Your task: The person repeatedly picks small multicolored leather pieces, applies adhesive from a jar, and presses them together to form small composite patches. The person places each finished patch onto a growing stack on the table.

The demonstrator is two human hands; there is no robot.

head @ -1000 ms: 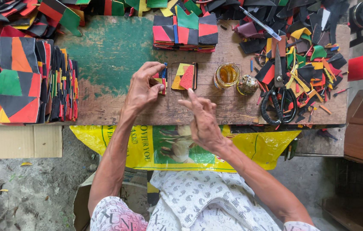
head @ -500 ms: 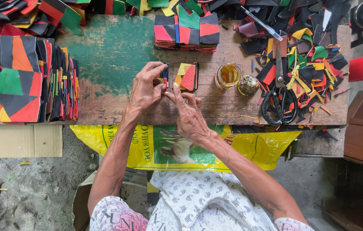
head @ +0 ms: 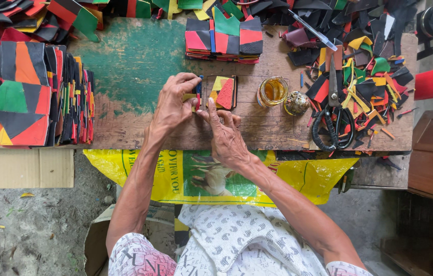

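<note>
The left hand [head: 173, 105] is pinching a small multicoloured patch piece [head: 194, 96] in a closed grip, while the right hand [head: 225, 134] is pressing its fingertips against it. A patchwork square [head: 222, 92] is lying at three o'clock, just beside, on the wooden counter [head: 134, 61]; a glue jar [head: 272, 91] is sitting farther right.

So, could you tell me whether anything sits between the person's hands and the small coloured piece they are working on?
Nothing visible does. The left hand already pinches the small coloured piece at the wooden bench, and the right hand touches it with its fingertips. The patchwork square lies just beside, not between.
</note>
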